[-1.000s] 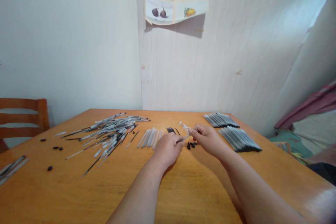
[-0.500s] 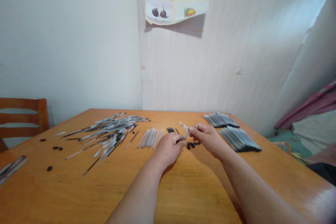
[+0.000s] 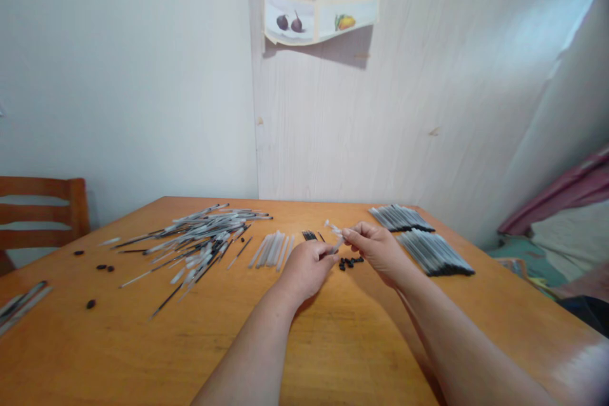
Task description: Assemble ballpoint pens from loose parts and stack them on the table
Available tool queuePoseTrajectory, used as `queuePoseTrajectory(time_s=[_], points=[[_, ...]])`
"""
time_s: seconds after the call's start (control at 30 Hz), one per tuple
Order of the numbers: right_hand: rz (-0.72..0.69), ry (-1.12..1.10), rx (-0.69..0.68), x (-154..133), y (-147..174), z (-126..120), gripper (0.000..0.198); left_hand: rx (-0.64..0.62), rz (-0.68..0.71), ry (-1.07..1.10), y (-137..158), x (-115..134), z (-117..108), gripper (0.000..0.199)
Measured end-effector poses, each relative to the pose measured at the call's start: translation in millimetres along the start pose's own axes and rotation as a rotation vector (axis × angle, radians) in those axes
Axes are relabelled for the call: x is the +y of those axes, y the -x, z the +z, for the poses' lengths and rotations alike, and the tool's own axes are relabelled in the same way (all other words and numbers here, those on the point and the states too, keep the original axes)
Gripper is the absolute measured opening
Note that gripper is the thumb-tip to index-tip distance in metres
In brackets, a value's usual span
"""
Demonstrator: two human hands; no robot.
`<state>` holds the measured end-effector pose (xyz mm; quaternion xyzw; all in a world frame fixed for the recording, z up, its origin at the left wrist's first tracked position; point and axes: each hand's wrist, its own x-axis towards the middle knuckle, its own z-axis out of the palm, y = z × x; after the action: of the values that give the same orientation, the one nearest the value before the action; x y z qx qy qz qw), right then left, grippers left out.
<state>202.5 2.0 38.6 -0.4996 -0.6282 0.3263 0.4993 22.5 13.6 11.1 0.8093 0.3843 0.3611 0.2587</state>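
My left hand (image 3: 305,266) is closed around a translucent pen barrel (image 3: 337,247), whose end shows between thumb and fingers. My right hand (image 3: 373,248) pinches at the far end of this barrel; any small part between its fingertips is too small to make out. Just beyond the fingers lie small white plastic pieces (image 3: 332,226). Several black pen caps or plugs (image 3: 349,263) sit on the table below my right hand. Left of my left hand is a row of clear pen barrels (image 3: 271,250), and behind it are dark pen refills (image 3: 309,235).
A loose heap of pens, barrels and refills (image 3: 204,241) spreads over the left of the wooden table (image 3: 328,355). Two neat stacks of pens (image 3: 435,252) lie at the right. Black caps (image 3: 91,304) dot the left side. A wooden chair (image 3: 42,212) stands beyond the left edge.
Hardly anything differs. My right hand's fingertips have shifted very slightly at the barrel's end; my left hand stays in place.
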Motion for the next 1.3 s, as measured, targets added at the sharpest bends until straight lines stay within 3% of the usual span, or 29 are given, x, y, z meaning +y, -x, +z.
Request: queuePoseTrajectory(time_s=[0.1,0.3,0.57,0.8,1.1,1.3], points=[[0.009,0.016,0.017,-0.5,0.6,1.9,0.04,-0.005,-0.013,0.004,0.2,0.9,-0.5,0.027],[0.037,-0.16,-0.067,-0.3,1.3,-0.1,0.032,-0.035,-0.047,0.073,-0.4,0.0,0.1,0.027],[0.009,-0.044,0.042,2.7,-0.3,2.7,0.039,-0.017,-0.047,0.103,0.2,0.7,2.2,0.026],[0.045,-0.249,-0.078,3.1,-0.7,0.4,0.03,-0.027,-0.137,0.303,0.0,2.2,2.2,0.027],[0.063,-0.336,-0.04,8.8,-3.8,-0.4,0.032,-0.085,-0.307,0.502,4.3,14.6,-5.1,0.042],[0.089,-0.37,-0.005,3.3,-1.3,6.5,0.031,0.009,-0.294,0.524,2.3,15.5,-2.7,0.026]])
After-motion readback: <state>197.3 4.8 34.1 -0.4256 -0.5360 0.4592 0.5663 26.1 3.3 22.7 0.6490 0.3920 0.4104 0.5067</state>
